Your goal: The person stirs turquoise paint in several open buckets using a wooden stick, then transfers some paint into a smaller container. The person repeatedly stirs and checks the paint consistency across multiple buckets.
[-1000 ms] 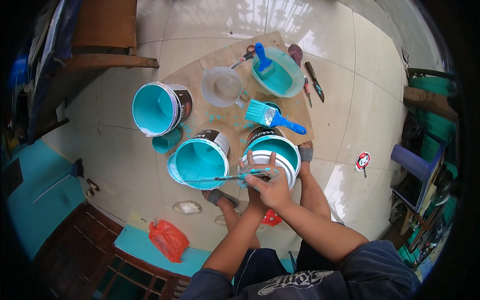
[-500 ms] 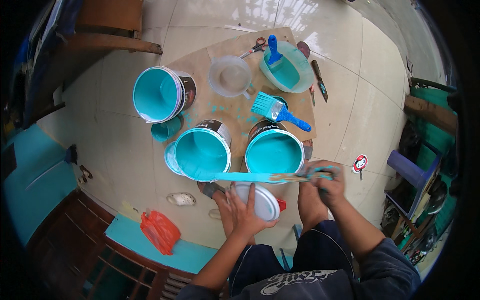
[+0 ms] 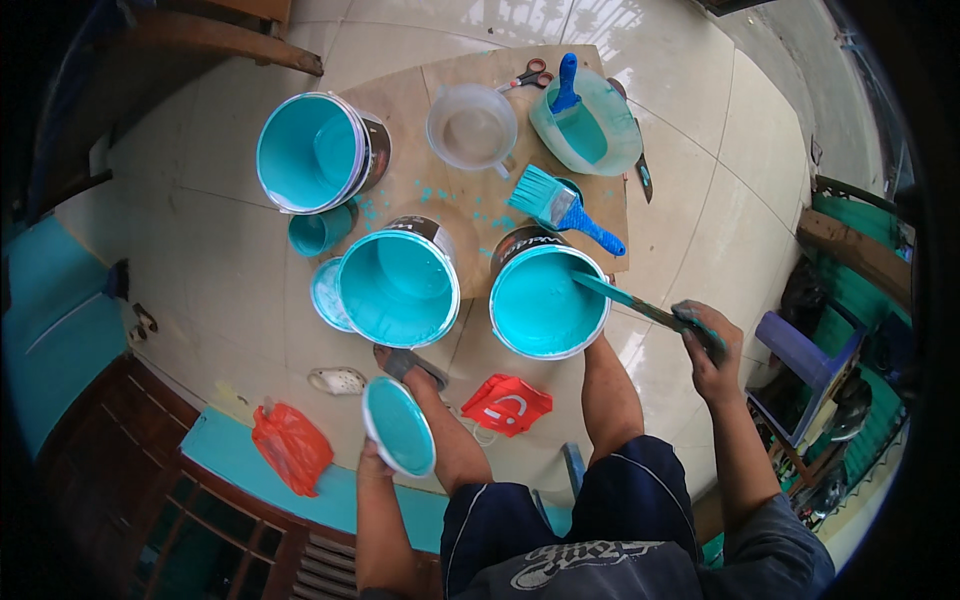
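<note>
Stick [image 3: 640,304] now over bucket [image 3: 522,242] beyond grip [image 3: 716,360]

The jug [image 3: 472,127] stands on the board [image 3: 408,165], between left bucket [image 3: 310,152] and tub [image 3: 612,110]. Nearer, the middle bucket [image 3: 397,285] stands left of the right bucket [image 3: 545,305]; the brush [image 3: 565,212] lies behind the latter, the stick [image 3: 645,306] crossing its rim. Before the middle bucket is the lid [image 3: 400,427].
</note>
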{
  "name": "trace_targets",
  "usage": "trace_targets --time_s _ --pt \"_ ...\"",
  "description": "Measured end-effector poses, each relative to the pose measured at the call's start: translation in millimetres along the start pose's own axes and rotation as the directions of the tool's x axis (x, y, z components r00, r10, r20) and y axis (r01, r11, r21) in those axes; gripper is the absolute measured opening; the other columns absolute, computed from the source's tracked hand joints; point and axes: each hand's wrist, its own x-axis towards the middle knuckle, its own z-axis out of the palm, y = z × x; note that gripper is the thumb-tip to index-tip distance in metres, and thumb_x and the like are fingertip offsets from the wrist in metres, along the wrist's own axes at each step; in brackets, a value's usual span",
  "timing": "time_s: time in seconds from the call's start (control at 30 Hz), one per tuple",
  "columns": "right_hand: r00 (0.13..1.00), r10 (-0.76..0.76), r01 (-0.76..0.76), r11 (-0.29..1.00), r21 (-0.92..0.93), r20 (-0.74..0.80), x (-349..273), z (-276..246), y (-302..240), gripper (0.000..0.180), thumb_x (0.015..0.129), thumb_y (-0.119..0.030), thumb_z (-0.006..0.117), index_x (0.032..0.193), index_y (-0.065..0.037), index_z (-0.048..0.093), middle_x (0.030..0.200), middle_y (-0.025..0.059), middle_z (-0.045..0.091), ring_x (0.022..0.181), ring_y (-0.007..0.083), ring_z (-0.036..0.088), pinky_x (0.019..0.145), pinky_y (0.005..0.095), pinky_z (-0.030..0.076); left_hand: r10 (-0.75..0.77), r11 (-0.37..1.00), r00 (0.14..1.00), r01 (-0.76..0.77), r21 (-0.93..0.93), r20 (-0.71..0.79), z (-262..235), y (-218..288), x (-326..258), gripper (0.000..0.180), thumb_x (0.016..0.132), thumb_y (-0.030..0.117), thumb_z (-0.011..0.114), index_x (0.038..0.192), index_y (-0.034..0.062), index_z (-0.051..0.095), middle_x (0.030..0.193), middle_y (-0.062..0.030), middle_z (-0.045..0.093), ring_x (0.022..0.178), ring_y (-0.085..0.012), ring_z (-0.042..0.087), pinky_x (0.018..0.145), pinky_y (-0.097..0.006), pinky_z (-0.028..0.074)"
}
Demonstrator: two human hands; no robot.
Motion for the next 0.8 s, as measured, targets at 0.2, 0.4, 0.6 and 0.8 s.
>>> trace_targets --time_s 0.2,0.4,0.6,0.8 --pt "0.907 0.418 -0.371 0.728 0.577 0.057 7.9 52.3 37.9 0.016 0.089 0.003 0.063 0.104 0.007 0.067 0.102 0.0167 0.072 0.094 0.0244 0.07 0.086 0.0344 0.057 0.346 0.926 0.917 -0.301 -0.226 0.199 -31.3 26.1 38.5 0.106 0.068 0.069 0.077 0.148 0.0112 0.041 0.143 -0.0147 0.052 0.125 -0.0357 0.055 0.1 -0.054 0.051" --pt "0.839 0.52 -0.448 0.494 0.746 0.159 13.1 81.3 68.7 0.009 0.09 0.001 0.063 0.099 0.005 0.064 0.102 0.02 0.069 0.092 0.0293 0.071 0.083 0.038 0.062 0.342 0.876 0.926 -0.375 -0.302 -0.16 -43.0 34.8 56.4 0.069 0.094 0.058 0.055 0.139 0.0072 0.051 0.138 -0.0143 0.057 0.121 -0.0323 0.058 0.099 -0.047 0.053" --pt "0.8 0.549 -0.475 0.335 0.814 0.241 8.2 75.7 97.6 0.007 0.091 0.004 0.06 0.098 0.004 0.061 0.102 0.0208 0.068 0.093 0.0288 0.07 0.082 0.0368 0.062 0.447 0.85 0.894 -0.436 -0.296 -0.035 -31.1 41.7 64.1 0.05 0.104 0.04 0.046 0.137 0.0037 0.052 0.135 -0.0129 0.06 0.118 -0.0275 0.06 0.098 -0.043 0.054" --pt "0.811 0.522 -0.44 0.244 0.864 0.266 -6.1 62.2 118.4 0.007 0.089 0.001 0.063 0.095 0.001 0.06 0.098 0.0181 0.067 0.089 0.0273 0.069 0.079 0.0343 0.061 0.419 0.877 0.9 -0.436 -0.203 -0.121 -34.3 45.5 72.2 0.051 0.103 0.041 0.048 0.137 0.0042 0.052 0.136 -0.0131 0.059 0.119 -0.0284 0.06 0.099 -0.044 0.054"
